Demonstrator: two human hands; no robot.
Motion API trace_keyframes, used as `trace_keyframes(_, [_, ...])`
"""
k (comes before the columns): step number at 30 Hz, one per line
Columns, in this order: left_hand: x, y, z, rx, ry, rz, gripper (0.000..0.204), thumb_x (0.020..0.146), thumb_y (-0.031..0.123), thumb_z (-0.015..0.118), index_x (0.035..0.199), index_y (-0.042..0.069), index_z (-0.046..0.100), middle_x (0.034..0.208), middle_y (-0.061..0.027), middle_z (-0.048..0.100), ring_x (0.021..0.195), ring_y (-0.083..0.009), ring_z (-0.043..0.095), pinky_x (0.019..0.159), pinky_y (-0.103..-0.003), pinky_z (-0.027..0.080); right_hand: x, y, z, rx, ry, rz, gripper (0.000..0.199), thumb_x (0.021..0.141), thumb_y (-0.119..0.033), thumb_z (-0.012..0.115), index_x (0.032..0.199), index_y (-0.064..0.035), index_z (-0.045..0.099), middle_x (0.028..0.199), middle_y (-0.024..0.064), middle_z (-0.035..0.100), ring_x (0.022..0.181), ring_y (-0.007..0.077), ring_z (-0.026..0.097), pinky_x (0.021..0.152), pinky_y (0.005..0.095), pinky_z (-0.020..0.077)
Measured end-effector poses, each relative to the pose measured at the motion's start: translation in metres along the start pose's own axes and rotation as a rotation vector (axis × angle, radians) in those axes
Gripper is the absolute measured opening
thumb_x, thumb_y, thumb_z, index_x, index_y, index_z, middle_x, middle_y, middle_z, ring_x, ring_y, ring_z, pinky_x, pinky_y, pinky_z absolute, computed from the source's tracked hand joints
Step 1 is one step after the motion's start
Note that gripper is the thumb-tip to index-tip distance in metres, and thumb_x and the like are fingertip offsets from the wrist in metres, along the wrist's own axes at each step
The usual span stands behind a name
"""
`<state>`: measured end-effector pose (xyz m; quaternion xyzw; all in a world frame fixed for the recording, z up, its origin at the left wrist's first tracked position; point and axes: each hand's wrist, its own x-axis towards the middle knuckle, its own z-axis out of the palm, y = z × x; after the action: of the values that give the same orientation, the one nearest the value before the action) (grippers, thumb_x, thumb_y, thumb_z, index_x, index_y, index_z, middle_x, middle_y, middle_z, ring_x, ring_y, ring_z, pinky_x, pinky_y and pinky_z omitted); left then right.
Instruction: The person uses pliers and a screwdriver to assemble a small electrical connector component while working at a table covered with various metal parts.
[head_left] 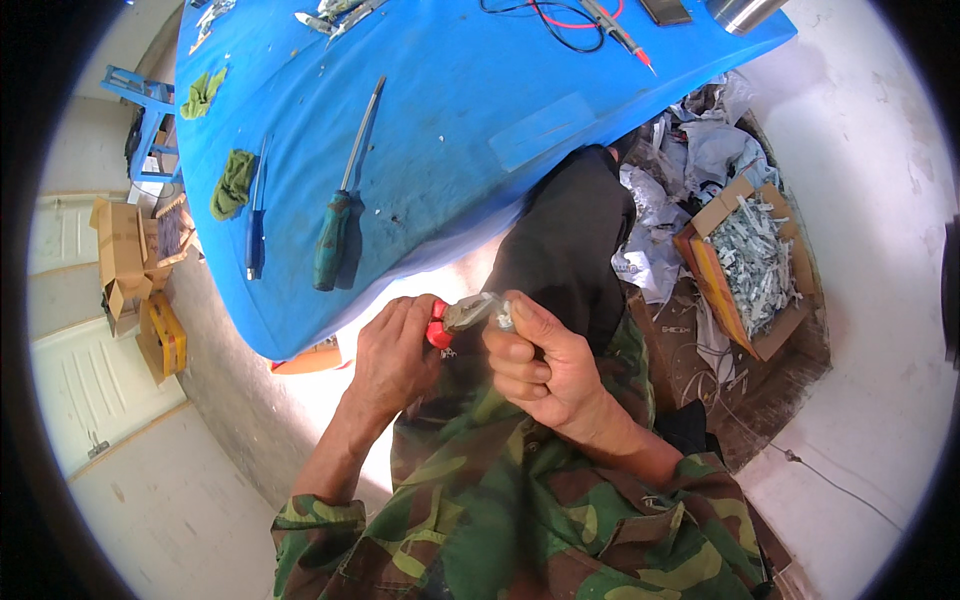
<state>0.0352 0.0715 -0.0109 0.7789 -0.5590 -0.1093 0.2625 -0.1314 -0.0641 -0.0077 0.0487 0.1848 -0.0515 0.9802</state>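
l hand (397, 350), ctr of frame, fingers wrapped round red-handled pliers (466, 312); r hand (548, 372), just right of ctr, thumb + fingers pinching sm. whitish piece (505, 319) by plier tips. green screwdriver (332, 240) upper left.

The place looks like a small, makeshift workshop. A blue-covered table (430, 140) bears a green-handled screwdriver (335, 225) and a slimmer blue-handled screwdriver (256, 225) on its left, with a red-tipped probe (622, 37) at the far right. Red-handled pliers (466, 312) are in the person's left hand (397, 348). A carton (716, 288) heaped with pale scraps (752, 262) stands on the right; cardboard boxes (120, 243) are piled on the left.
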Motion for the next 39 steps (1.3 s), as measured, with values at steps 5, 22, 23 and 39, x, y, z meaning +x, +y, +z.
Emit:
trace_keyframes(5, [0.006,-0.003,0.004,0.005,-0.004,0.027,0.034,0.078,-0.003,0.071,0.111,0.002,0.063,0.094,-0.0167,0.068,0.086,-0.0379,0.067,0.073,-0.045,0.055,0.0,0.001,0.004,0.066,-0.05,-0.026,0.024,0.112,-0.034,0.049,0.097,-0.0154,0.045,0.078,-0.002,0.047,0.05,0.0021,0.032,0.044,0.0195,0.0282])
trace_keyframes(22, [-0.007,0.021,-0.022,-1.191,-0.708,-0.662,0.031,0.101,0.033,0.066,0.092,0.003,0.071,0.077,-0.0008,0.069,0.072,-0.0111,0.062,0.066,-0.028,0.049,0.006,-0.053,-0.004,-1.962,-0.287,-0.907,0.017,0.09,-0.009,0.076,0.095,-0.0038,0.06,0.08,0.0129,0.063,0.067,0.0372,0.062,0.056,0.0403,0.0471])
trace_keyframes(23, [-0.006,0.02,-0.03,-1.173,-0.746,-0.551,0.034,0.102,0.034,0.065,0.091,0.002,0.07,0.078,-0.0031,0.07,0.073,-0.0117,0.063,0.065,-0.028,0.049,0.006,-0.058,-0.009,-1.992,-0.266,-0.908,0.017,0.091,-0.009,0.075,0.096,-0.0037,0.059,0.08,0.0129,0.063,0.067,0.0361,0.062,0.056,0.0396,0.0469])
trace_keyframes(39, [-0.039,-0.022,0.012,-0.125,-0.176,-0.346,0.037,0.098,0.014,0.064,0.128,-0.006,0.06,0.081,-0.021,0.068,0.068,-0.0307,0.065,0.068,-0.041,0.051,0.014,-0.035,-0.025,-0.589,-0.047,-0.381,0.018,0.109,-0.017,0.051,0.121,-0.0037,0.052,0.089,0.0056,0.058,0.062,0.0055,0.043,0.054,0.0214,0.0379])
